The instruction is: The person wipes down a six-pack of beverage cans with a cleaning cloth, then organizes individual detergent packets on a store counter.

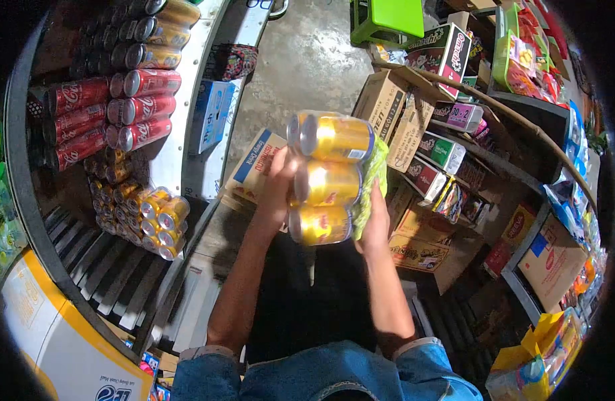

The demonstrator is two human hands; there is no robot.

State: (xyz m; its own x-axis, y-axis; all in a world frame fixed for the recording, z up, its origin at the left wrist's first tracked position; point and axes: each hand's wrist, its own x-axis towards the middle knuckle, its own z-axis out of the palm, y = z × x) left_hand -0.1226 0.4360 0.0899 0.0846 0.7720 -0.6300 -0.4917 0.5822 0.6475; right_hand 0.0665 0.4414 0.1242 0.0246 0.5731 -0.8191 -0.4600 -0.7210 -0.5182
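1. Both hands are occupied: the left hand [279,175] grasps the left side of a pack of yellow cans [329,184], the right hand [375,224] presses a green cloth [376,180] to its right side
2. That pack is held up before the body; wiping seems the step in hand, and working the cloth along calls for firm support from the left hand
3. Left, more yellow cans [166,224] sit beside a slatted rack, with red cans [147,110] farther off
4. Just beyond the left hand, a drink box [259,160] limits room; cardboard boxes [404,127] crowd the right
5. Far off stands a green stool [393,20]
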